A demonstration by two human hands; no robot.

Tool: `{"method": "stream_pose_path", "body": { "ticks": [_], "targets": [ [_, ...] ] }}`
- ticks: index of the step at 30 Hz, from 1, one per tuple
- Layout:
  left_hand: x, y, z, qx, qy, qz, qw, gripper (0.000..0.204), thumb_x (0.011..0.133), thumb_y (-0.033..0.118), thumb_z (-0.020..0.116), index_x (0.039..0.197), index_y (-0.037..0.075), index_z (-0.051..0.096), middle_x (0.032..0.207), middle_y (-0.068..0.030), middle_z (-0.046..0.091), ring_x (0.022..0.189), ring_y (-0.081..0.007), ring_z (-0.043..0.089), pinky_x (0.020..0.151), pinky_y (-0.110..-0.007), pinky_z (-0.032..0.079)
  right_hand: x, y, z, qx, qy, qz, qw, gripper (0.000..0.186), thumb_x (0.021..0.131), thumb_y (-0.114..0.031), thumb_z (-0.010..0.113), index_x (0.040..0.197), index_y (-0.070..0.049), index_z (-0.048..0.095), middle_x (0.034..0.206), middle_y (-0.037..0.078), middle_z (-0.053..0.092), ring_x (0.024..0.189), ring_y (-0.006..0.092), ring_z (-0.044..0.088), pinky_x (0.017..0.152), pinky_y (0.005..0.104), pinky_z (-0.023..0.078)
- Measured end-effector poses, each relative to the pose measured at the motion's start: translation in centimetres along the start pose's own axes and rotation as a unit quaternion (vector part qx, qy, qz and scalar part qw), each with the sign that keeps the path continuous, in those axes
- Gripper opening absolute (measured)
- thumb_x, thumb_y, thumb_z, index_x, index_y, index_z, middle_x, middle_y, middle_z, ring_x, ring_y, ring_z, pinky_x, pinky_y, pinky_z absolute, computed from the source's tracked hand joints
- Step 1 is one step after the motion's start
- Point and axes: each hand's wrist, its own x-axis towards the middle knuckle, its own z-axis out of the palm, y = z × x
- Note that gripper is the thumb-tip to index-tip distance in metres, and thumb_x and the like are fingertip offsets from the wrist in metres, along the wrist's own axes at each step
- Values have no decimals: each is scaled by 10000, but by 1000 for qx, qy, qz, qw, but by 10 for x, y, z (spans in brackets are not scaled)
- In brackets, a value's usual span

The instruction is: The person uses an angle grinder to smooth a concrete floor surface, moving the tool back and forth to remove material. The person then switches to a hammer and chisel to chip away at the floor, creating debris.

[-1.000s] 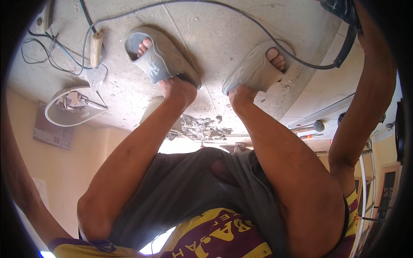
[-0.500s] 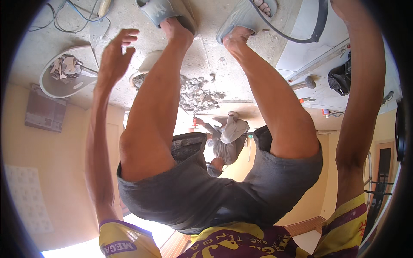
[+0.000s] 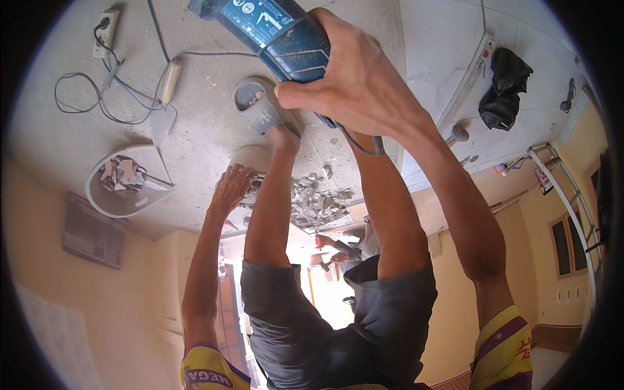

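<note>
I count one power tool [image 3: 286,45], two buckets [image 3: 151,194], one trowel [image 3: 170,84], one mallet [image 3: 459,134], one ladder [image 3: 553,175].

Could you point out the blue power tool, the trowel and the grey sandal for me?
Blue power tool [image 3: 279,42]: head view, on its casing.
Trowel [image 3: 171,82]: head view, on its wooden handle.
Grey sandal [image 3: 265,118]: head view, on its strap.
</note>
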Motion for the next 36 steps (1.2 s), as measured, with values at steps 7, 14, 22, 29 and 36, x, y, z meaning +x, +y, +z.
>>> {"method": "stream_pose_path", "body": {
  "ticks": [7, 14, 22, 29, 36],
  "targets": [
    [-39, -38, -7, -77, 128, -45, 988, 299, 1137, 164, 676, 1410, 41, 672, 1260, -247, 675, 1198, -475, 654, 1048, -563, 550, -51, 19, 4, 70, -42, 80, 993, 731, 801, -318, 953, 1366, 27, 642, 1095, 215, 776, 928, 326, 800, 897, 451, 650],
    [-95, -147, 47, -183, 270, -184, 927, 443, 1216, 326, 447, 1357, -33, 664, 1275, -260, 724, 1204, -386, 702, 1071, -496, 539, -62, 62, 2, 37, -35, 93, 994, 748, 808, -328, 955, 1375, 34, 627, 1102, 205, 767, 939, 319, 796, 894, 451, 650],
    [-114, -188, 82, -128, 375, -381, 835, 755, 1220, 510, 353, 1139, -118, 762, 1009, -321, 766, 981, -416, 738, 949, -493, 546, -77, 113, -23, -28, -11, 65, 997, 730, 889, -258, 925, 1490, 8, 607, 1161, 157, 751, 1001, 241, 768, 898, 377, 648],
    [-124, -186, 54, -139, 354, -387, 840, 861, 1214, 601, 390, 1021, -131, 799, 910, -309, 785, 851, -408, 743, 857, -533, 554, -55, 129, 12, 7, 34, -3, 999, 713, 861, -324, 969, 1412, -5, 647, 1124, 166, 769, 947, 267, 776, 884, 398, 634],
    [-109, -179, 7, -89, 316, -320, 889, 613, 1235, 487, 511, 1156, -64, 768, 1028, -210, 821, 946, -299, 773, 877, -445, 594, -26, 126, 37, 34, 16, 48, 998, 805, 829, -339, 959, 1454, 9, 591, 1143, 185, 750, 989, 301, 774, 919, 436, 639]
  ]
}}
